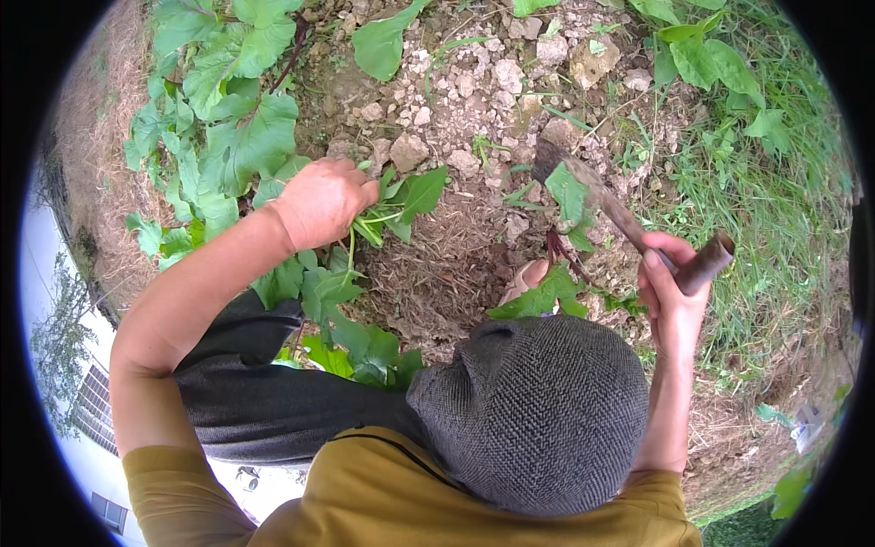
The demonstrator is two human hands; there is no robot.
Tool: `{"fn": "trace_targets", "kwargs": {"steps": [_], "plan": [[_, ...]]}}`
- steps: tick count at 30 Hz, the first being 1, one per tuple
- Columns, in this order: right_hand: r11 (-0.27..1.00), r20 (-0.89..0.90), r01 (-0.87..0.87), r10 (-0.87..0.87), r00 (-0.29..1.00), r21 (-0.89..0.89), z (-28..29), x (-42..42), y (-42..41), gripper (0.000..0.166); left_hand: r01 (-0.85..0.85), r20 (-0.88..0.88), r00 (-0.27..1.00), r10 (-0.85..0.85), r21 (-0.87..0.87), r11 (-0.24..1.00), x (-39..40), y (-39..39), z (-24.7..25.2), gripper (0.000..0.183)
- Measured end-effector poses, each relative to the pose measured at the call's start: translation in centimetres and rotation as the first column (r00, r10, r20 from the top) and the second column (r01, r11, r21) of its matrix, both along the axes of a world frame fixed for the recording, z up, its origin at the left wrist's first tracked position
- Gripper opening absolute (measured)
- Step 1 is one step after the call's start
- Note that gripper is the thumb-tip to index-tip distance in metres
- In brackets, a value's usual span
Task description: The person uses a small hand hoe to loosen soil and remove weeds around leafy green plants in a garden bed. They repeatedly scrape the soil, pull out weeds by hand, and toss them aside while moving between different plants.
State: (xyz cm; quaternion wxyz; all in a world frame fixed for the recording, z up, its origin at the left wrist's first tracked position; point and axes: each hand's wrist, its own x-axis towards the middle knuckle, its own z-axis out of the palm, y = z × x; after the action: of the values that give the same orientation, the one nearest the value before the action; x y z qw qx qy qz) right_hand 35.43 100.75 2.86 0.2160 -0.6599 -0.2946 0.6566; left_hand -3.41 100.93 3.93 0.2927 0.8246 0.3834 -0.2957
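Note:
My left hand [329, 203] is closed around a bunch of pulled green plants [403, 205], whose leaves stick out to the right over the soil. To its left grow large leafy plants [249, 137] with purplish stems. My right hand [673, 287] grips a hand tool [618, 215] near its rusty metal socket end; its dark blade lies at the upper left, over stony soil. A green leaf of a red-stemmed plant [567, 195] overlaps the blade. Part of a light shoe or foot [526, 280] shows below that plant, partly hidden by leaves and my knee.
Clods and stones [410, 152] cover the ground ahead, with dry plant bits [437, 256] nearer me. Grass [745, 205] and broad leaves grow at the right. My knee in grey trousers [547, 410] stands between my arms. A white building [75, 355] shows at the far left.

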Motion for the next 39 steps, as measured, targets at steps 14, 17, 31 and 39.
{"fn": "trace_targets", "kwargs": {"steps": [14,17,31,39], "plan": [[0.951,-0.344,0.008,-0.120,0.931,-0.310,-9.9,-4.2,3.9,0.025,-0.502,0.194,0.856,0.480,0.085,0.861,6.6,1.9,-11.1,0.018],[0.928,-0.364,0.004,-0.150,0.919,-0.373,-9.3,-2.8,4.6,0.026,-0.541,0.188,0.820,0.541,-0.052,0.839,5.6,2.1,-9.6,0.016],[0.985,-0.220,0.163,-0.171,0.960,-0.053,-4.9,-13.1,9.4,0.021,-0.270,0.304,0.935,0.183,0.276,0.922,1.8,0.9,-5.7,0.012],[0.918,-0.457,0.186,-0.341,0.822,-0.349,-8.8,-10.7,9.6,0.023,-0.410,-0.001,0.873,0.488,0.542,0.734,3.0,8.0,-9.7,0.030]]}}
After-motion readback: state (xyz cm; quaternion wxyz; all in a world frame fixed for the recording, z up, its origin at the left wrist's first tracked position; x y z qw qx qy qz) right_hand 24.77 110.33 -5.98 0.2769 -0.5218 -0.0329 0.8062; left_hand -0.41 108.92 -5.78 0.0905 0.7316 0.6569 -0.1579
